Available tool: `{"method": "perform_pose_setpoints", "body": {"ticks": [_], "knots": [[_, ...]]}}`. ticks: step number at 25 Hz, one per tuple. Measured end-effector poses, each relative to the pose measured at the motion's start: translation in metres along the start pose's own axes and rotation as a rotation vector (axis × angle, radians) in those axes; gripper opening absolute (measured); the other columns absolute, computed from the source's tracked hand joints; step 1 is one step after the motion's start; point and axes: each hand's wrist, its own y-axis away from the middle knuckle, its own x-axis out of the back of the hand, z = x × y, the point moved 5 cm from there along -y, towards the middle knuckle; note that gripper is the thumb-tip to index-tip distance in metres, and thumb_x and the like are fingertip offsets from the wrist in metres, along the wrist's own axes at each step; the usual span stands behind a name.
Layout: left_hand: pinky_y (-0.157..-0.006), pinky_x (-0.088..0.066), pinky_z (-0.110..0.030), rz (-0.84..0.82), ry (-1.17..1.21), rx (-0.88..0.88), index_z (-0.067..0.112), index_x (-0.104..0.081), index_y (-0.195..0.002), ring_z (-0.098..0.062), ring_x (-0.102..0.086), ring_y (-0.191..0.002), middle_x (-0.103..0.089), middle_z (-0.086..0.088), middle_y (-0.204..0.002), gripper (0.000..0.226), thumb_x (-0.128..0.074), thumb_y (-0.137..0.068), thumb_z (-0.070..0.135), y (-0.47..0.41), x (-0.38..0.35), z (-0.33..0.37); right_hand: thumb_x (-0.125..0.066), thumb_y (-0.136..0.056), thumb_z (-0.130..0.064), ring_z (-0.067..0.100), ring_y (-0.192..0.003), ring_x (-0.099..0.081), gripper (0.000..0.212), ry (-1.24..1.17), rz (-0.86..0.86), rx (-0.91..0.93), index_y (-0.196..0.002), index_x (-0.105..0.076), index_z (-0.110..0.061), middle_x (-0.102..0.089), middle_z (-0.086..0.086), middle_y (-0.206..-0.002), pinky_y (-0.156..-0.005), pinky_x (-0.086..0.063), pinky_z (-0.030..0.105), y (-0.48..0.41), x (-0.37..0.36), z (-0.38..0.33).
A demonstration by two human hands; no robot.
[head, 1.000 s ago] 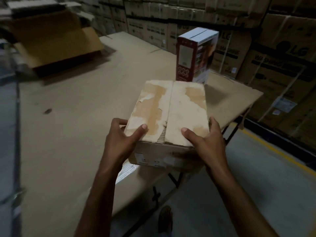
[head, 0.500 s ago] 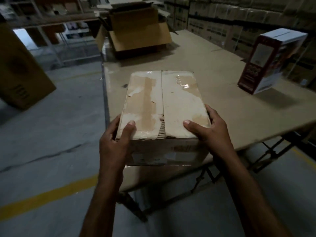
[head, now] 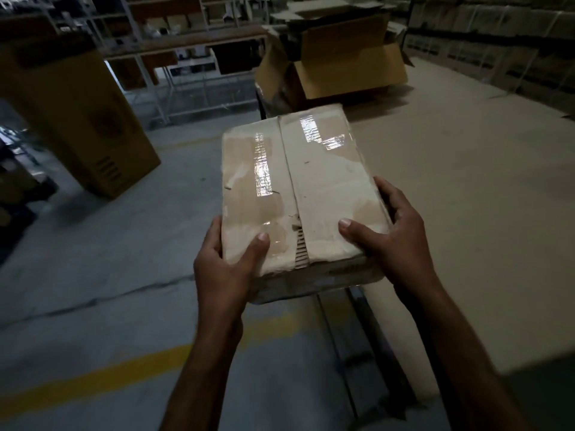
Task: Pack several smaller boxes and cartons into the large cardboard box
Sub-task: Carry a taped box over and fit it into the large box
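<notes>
I hold a worn, taped cardboard carton [head: 298, 181] in front of me, level, above the left edge of the table. My left hand [head: 227, 262] grips its near left corner with the thumb on top. My right hand [head: 392, 237] grips its near right side, thumb on top too. The large cardboard box [head: 342, 66] stands open on the far end of the table, its flaps hanging outward; its inside is hidden from here.
The long table [head: 466, 213] topped with brown board runs along the right. Grey concrete floor with a yellow line [head: 93, 377] lies to the left. A tall yellow-brown carton [head: 77, 119] stands on the floor at left. Metal shelving [head: 174, 51] and stacked cartons line the back.
My view has swung left and I have moved along the table with the carton. The large open box is now closer, straight ahead. The red and white box has left the view.
</notes>
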Motion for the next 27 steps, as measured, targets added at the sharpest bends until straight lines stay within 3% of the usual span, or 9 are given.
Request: {"method": "perform_pose_setpoints", "body": {"ticks": [2, 5, 7, 13, 18, 22, 27], "knots": [[-0.083, -0.06, -0.027, -0.006, 0.031, 0.009, 0.03, -0.062, -0.132, -0.007, -0.072, -0.103, -0.074, 0.013, -0.116, 0.056, -0.084, -0.081, 0.036, -0.036, 0.016, -0.009, -0.087, -0.065, -0.043, 0.004, -0.123, -0.062, 0.095, 0.047, 0.016, 0.057, -0.151, -0.048, -0.032, -0.06, -0.014, -0.143, -0.105, -0.054, 0.041, -0.016, -0.036, -0.01], [-0.083, -0.06, -0.024, -0.04, 0.052, 0.026, 0.029, -0.059, -0.136, -0.009, -0.071, -0.107, -0.072, 0.012, -0.119, 0.063, -0.083, -0.08, 0.043, -0.089, 0.022, -0.024, -0.081, -0.063, -0.054, 0.005, -0.123, -0.062, 0.096, 0.137, 0.042, 0.098, -0.151, -0.044, -0.041, -0.058, -0.022, -0.142, -0.105, -0.053, 0.042, -0.046, -0.08, -0.01], [-0.08, -0.06, -0.021, -0.048, 0.042, -0.005, 0.029, -0.058, -0.138, -0.007, -0.07, -0.106, -0.072, 0.011, -0.12, 0.065, -0.084, -0.08, 0.04, -0.127, 0.023, -0.028, -0.082, -0.064, -0.049, 0.002, -0.121, -0.062, 0.093, 0.11, 0.058, 0.091, -0.149, -0.045, -0.04, -0.059, -0.029, -0.133, -0.105, -0.053, 0.041, -0.072, -0.103, 0.003], [-0.084, -0.058, -0.018, -0.092, 0.01, -0.117, 0.034, -0.051, -0.146, -0.001, -0.068, -0.108, -0.069, 0.014, -0.124, 0.071, -0.083, -0.083, 0.033, -0.261, 0.004, -0.033, -0.085, -0.073, -0.031, 0.004, -0.126, -0.059, 0.09, -0.042, 0.051, 0.068, -0.152, -0.042, -0.032, -0.057, -0.022, -0.14, -0.105, -0.054, 0.045, -0.183, -0.165, 0.051], [-0.094, -0.056, -0.029, -0.11, 0.074, -0.134, 0.039, -0.049, -0.146, -0.002, -0.065, -0.115, -0.065, 0.016, -0.13, 0.062, -0.075, -0.091, 0.027, -0.383, -0.032, -0.025, -0.082, -0.07, -0.045, 0.004, -0.125, -0.06, 0.096, -0.056, 0.037, 0.075, -0.154, -0.039, -0.03, -0.056, -0.019, -0.141, -0.103, -0.055, 0.047, -0.309, -0.2, 0.057], [-0.077, -0.058, -0.019, -0.115, 0.103, -0.121, 0.031, -0.058, -0.138, -0.008, -0.07, -0.105, -0.071, 0.013, -0.117, 0.052, -0.072, -0.092, 0.013, -0.486, -0.052, -0.021, -0.076, -0.065, -0.064, 0.004, -0.123, -0.059, 0.104, 0.084, 0.038, 0.06, -0.157, -0.033, -0.04, -0.053, -0.03, -0.132, -0.107, -0.052, 0.044, -0.4, -0.233, 0.056], [-0.071, -0.06, -0.02, -0.149, 0.145, -0.135, 0.03, -0.055, -0.142, -0.011, -0.072, -0.101, -0.071, 0.009, -0.119, 0.061, -0.074, -0.088, 0.01, -0.622, -0.069, -0.018, -0.072, -0.07, -0.06, 0.006, -0.122, -0.053, 0.097, 0.167, 0.069, 0.053, -0.158, -0.034, -0.042, -0.046, -0.027, -0.135, -0.104, -0.047, 0.035, -0.518, -0.288, 0.06]]}}
